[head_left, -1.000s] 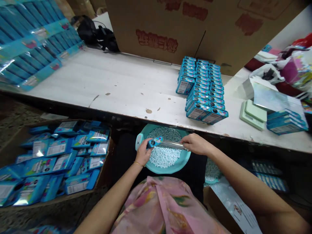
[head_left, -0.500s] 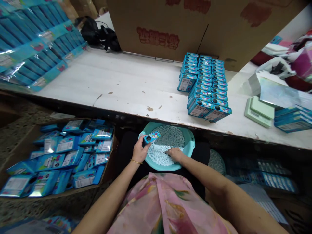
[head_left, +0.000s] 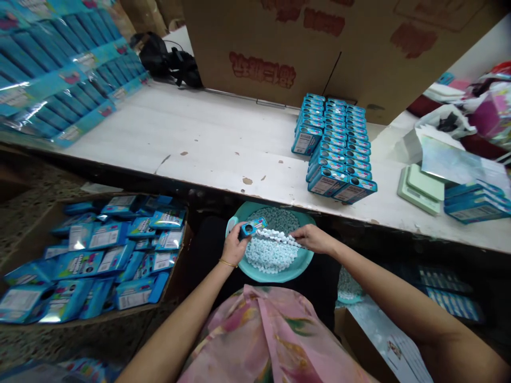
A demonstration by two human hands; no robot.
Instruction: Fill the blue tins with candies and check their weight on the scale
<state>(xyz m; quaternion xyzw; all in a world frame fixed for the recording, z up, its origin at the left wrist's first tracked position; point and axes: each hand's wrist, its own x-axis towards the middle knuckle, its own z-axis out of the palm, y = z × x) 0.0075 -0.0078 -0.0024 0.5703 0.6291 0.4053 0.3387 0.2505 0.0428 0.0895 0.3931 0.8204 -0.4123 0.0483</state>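
Observation:
A turquoise basin (head_left: pixel 307 255) of small pale candies (head_left: pixel 271 258) rests on my lap. Over its left rim my left hand (head_left: pixel 235 246) grips a small blue box (head_left: pixel 253 227), its round dark opening facing up. My right hand (head_left: pixel 313 239), at the basin's right side, is closed on a thin scoop heaped with candies (head_left: pixel 277 235). The heaped end is raised above the candies and points left, close beside the box. The scoop itself is mostly hidden under its load.
Rows of blue boxes (head_left: pixel 333 143) stand on the white table (head_left: pixel 207 143). A pale green scale (head_left: pixel 421 189) is at the right. Stacked wrapped packs (head_left: pixel 51 74) stand at far left. Below them, a carton (head_left: pixel 181 250) holds many blue boxes. A large cardboard box (head_left: pixel 255 32) stands behind.
My right hand has risen out of the candies and moved right, lifting a full scoop. My left hand and the blue box have shifted slightly right.

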